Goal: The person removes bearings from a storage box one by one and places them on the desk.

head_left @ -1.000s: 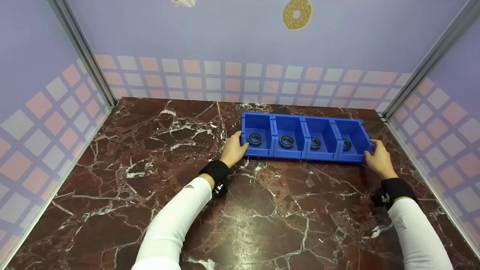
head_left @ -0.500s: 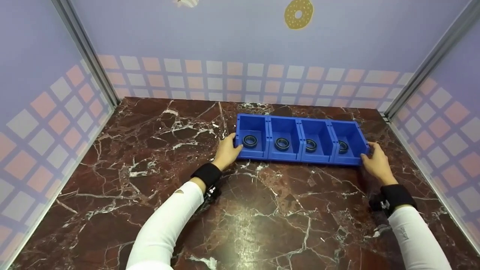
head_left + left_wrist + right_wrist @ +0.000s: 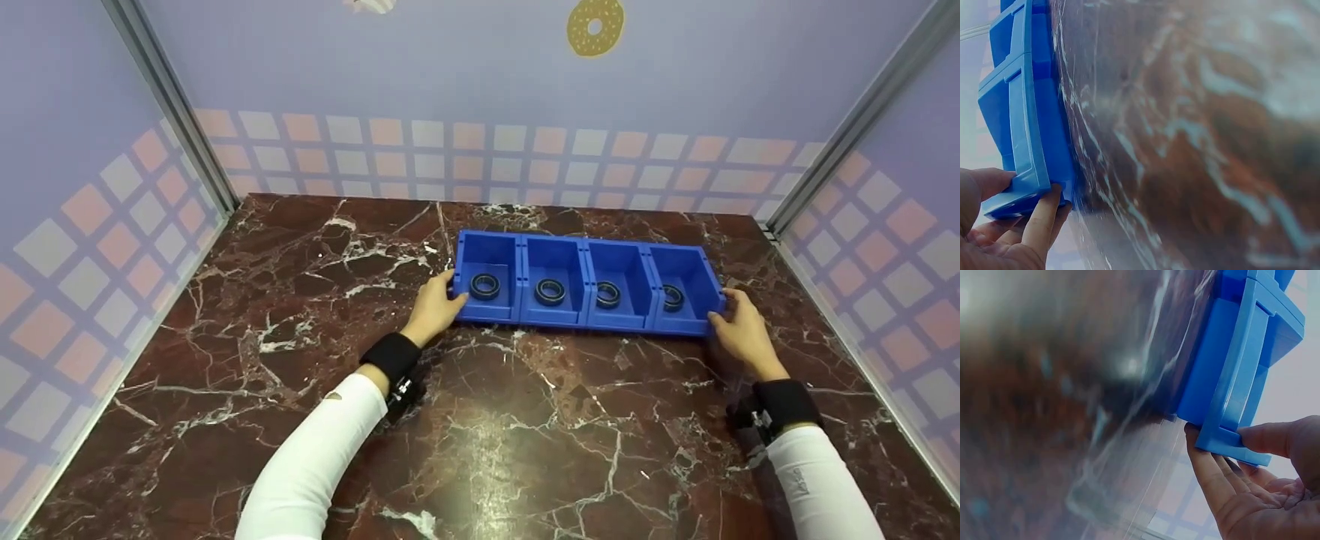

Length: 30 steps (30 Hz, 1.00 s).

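Observation:
A row of joined blue storage bins (image 3: 585, 321) stands near the back of the marble-patterned table, slightly right of centre. Each bin has one dark ring, like a ball bearing (image 3: 550, 292), lying on its floor. My left hand (image 3: 436, 306) grips the row's left end, thumb over the front rim and fingers round the outer wall, as the left wrist view shows too. At the opposite end my right hand (image 3: 745, 334) holds the outer wall, thumb on the rim (image 3: 1230, 441) and fingers beneath and behind. The far fingers of both hands are partly hidden by the bins.
Behind the bins rises a lilac back wall (image 3: 480, 82) with pink and white squares. Side panels with grey metal posts (image 3: 176, 112) bound the table (image 3: 300, 420) left and right. Each wrist carries a black band (image 3: 391, 358) with a small camera.
Both hands have moved the blue bins left and a little toward me across the table. The rings ride along in their bins, and the grip at both ends stays the same.

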Each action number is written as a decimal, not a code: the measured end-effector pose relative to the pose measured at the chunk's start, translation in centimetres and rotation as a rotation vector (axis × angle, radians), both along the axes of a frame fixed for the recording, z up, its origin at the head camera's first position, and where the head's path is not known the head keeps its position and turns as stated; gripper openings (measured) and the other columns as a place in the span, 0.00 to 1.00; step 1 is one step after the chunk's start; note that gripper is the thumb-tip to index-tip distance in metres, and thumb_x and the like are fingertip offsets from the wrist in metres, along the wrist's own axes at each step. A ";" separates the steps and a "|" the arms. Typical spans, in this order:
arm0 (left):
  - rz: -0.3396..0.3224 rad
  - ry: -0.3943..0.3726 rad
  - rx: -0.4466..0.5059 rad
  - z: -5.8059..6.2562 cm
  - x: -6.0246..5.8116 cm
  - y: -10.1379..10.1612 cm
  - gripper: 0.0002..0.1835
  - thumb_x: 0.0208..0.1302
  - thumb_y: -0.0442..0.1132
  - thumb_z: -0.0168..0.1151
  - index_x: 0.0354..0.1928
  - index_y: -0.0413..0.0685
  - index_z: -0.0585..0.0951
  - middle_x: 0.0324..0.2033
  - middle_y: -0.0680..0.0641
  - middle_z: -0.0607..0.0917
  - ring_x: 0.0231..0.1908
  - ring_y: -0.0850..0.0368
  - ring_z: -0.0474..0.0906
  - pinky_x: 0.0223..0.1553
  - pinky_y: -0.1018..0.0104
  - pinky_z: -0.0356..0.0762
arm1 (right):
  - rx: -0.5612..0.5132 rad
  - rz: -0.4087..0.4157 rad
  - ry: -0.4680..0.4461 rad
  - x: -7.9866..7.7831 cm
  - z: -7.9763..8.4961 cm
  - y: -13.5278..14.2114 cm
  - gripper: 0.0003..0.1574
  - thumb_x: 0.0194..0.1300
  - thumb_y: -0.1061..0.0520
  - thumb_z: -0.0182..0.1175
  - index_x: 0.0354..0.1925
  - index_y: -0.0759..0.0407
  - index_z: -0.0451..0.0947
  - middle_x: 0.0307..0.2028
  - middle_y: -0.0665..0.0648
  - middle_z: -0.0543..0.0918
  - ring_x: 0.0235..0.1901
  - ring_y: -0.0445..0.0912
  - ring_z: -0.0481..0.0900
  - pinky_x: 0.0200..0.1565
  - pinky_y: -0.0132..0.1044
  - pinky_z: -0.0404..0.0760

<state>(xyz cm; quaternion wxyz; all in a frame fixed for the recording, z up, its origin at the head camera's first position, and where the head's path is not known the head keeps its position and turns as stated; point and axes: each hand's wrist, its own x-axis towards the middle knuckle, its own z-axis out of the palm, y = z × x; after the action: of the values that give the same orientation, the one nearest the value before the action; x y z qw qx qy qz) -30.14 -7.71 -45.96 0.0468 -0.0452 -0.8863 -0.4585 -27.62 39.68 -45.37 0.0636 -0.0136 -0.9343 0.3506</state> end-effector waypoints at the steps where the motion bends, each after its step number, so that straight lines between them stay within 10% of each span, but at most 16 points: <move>1: -0.002 -0.002 0.001 0.0 0.1 -0.2 0.27 0.67 0.31 0.63 0.67 0.30 0.74 0.59 0.30 0.84 0.61 0.38 0.82 0.65 0.49 0.79 | -0.005 -0.001 0.001 0.1 0.0 -0.2 0.35 0.74 0.66 0.51 0.72 0.81 0.54 0.63 0.87 0.70 0.63 0.75 0.73 0.59 0.59 0.74; 30: -0.022 -0.017 -0.004 0.1 2.3 -5.8 0.28 0.67 0.31 0.62 0.68 0.26 0.72 0.61 0.28 0.81 0.62 0.35 0.80 0.67 0.46 0.76 | -0.022 0.031 -0.008 1.9 0.0 -4.5 0.34 0.74 0.65 0.53 0.71 0.80 0.56 0.65 0.87 0.69 0.66 0.76 0.70 0.64 0.67 0.72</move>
<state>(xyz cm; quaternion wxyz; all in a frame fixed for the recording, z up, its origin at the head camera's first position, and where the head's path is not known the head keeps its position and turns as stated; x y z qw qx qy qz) -27.83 -13.49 -45.89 0.0341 -0.0508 -0.8872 -0.4574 -25.75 35.21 -45.38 0.0543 -0.0010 -0.9307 0.3616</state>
